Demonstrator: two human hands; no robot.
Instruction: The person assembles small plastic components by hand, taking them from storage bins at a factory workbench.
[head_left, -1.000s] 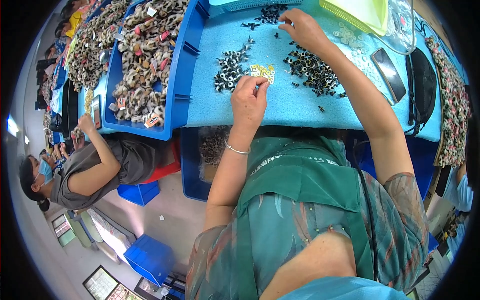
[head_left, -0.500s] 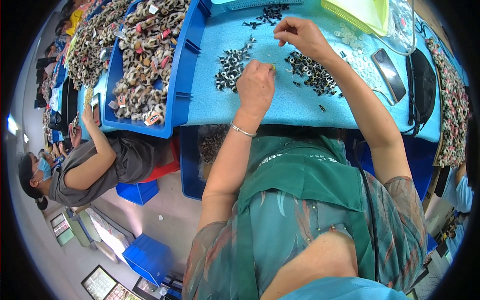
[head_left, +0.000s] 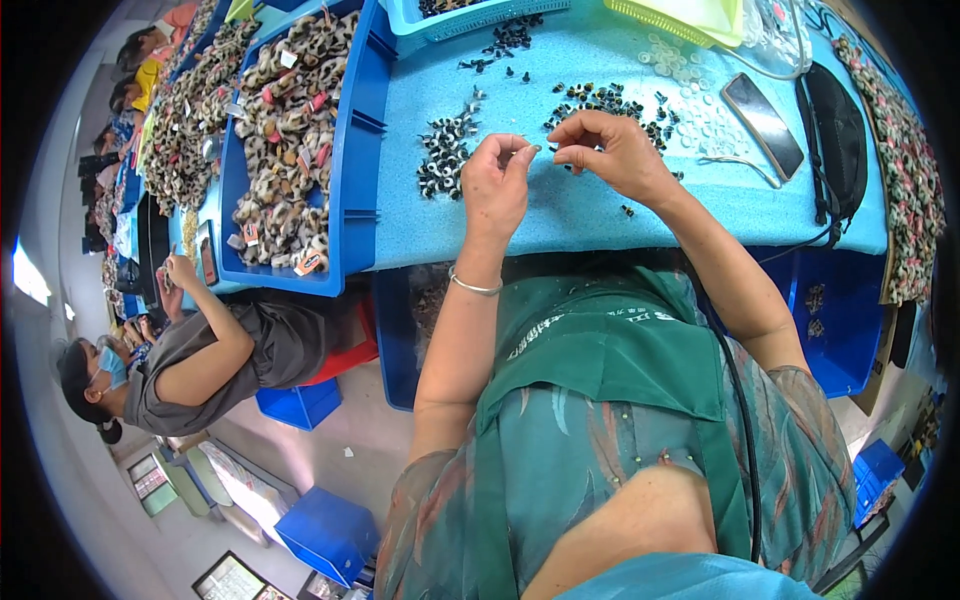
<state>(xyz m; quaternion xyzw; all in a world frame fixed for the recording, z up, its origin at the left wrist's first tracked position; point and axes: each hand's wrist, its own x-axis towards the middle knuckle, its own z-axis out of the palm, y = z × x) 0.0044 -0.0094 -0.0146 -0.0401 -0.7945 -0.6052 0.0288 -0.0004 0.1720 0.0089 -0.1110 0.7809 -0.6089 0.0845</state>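
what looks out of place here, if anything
One small black and yellow plastic-looking piece lies alone toward the light blue table's near edge, apart from the heap of similar pieces by the right hand.

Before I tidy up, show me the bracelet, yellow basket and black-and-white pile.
Bracelet (head_left: 475, 288): head view, its band.
Yellow basket (head_left: 660, 21): head view, its side wall.
Black-and-white pile (head_left: 444, 154): head view, its middle.

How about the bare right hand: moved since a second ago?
Yes: the bare right hand moved down the view. Against the black rectangular glass-faced phone, it was above the top end; now it's alongside.
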